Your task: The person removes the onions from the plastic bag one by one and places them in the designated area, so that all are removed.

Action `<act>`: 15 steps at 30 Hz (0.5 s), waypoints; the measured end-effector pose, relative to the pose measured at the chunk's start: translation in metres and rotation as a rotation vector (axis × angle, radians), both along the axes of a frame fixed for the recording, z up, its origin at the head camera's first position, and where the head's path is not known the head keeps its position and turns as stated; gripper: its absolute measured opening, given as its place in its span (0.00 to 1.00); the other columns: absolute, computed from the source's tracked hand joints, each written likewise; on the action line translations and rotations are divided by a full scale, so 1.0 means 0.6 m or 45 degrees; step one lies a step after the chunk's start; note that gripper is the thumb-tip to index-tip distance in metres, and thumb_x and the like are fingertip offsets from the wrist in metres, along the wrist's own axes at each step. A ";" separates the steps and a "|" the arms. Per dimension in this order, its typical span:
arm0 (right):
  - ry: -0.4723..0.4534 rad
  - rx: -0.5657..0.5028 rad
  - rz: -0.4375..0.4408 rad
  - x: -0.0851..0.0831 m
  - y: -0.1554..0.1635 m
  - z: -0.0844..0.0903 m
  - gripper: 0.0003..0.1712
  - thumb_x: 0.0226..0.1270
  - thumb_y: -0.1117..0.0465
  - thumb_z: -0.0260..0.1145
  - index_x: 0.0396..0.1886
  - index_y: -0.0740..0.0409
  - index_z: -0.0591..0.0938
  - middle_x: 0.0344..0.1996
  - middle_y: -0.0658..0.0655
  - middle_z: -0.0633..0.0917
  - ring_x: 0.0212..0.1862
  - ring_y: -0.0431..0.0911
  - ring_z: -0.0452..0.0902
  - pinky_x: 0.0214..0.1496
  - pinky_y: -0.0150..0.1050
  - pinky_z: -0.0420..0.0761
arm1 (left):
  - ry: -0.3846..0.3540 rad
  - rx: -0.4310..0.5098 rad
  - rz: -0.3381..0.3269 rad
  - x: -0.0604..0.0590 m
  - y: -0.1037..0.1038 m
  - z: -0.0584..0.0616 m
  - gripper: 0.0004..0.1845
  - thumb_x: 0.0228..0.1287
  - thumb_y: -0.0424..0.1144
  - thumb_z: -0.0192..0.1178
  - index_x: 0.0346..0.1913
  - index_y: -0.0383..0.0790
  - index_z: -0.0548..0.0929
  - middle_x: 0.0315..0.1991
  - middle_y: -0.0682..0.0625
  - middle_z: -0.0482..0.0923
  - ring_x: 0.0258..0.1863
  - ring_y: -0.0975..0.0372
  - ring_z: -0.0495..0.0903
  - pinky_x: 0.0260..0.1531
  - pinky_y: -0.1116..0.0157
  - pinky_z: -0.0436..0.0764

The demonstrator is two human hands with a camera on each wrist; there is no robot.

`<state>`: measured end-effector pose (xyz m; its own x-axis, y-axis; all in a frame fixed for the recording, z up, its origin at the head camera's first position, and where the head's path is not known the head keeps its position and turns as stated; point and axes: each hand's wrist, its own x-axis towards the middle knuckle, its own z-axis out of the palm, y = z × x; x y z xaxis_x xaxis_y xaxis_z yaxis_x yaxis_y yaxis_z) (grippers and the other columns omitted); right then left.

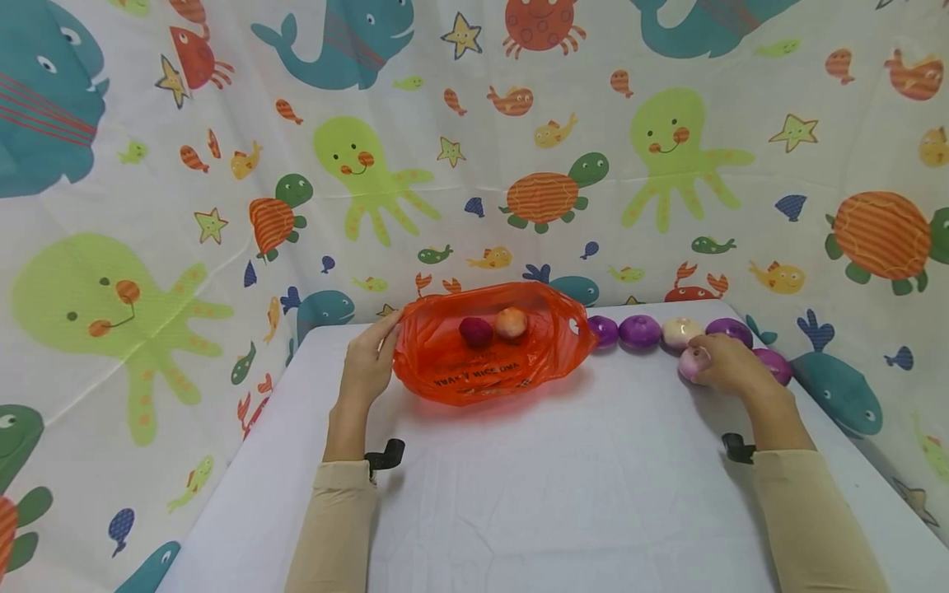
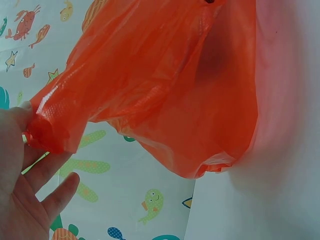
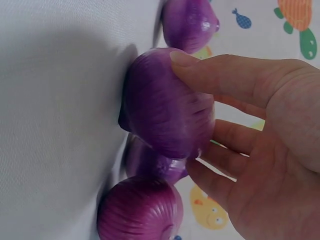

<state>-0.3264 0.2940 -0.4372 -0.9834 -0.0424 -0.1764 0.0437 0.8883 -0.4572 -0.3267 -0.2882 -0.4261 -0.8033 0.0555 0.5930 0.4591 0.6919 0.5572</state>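
From my remote station I see the left hand (image 1: 368, 362) pinching the left edge of an orange-red plastic bag (image 1: 474, 375) between thumb and fingers, its lower fingers spread apart. My right-side view has the right hand (image 3: 272, 130) curled round a purple onion (image 3: 167, 102) at the far right of the white table (image 1: 563, 494). More onions (image 1: 640, 332) lie close about it, mostly purple, one pale. Two round items (image 1: 511, 323), dark red and pale orange, sit inside the bag, left of the onions.
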 end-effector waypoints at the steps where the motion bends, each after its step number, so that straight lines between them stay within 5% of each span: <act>1: -0.002 0.002 0.000 0.000 0.000 0.001 0.44 0.70 0.59 0.72 0.78 0.69 0.62 0.73 0.79 0.62 0.74 0.79 0.53 0.67 0.81 0.62 | 0.002 -0.003 0.000 0.000 0.000 0.000 0.22 0.83 0.45 0.51 0.75 0.49 0.75 0.70 0.46 0.79 0.70 0.49 0.77 0.68 0.47 0.78; 15: 0.095 0.024 0.037 -0.001 -0.002 0.010 0.46 0.73 0.49 0.67 0.81 0.63 0.60 0.76 0.79 0.59 0.75 0.81 0.50 0.66 0.85 0.57 | -0.016 0.003 0.009 0.002 0.002 0.003 0.22 0.83 0.45 0.51 0.74 0.50 0.76 0.69 0.47 0.79 0.70 0.50 0.78 0.67 0.48 0.78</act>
<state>-0.3268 0.2927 -0.4311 -0.9922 -0.0686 -0.1036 -0.0159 0.8972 -0.4413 -0.3254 -0.2869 -0.4244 -0.8112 0.0485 0.5828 0.4470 0.6941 0.5643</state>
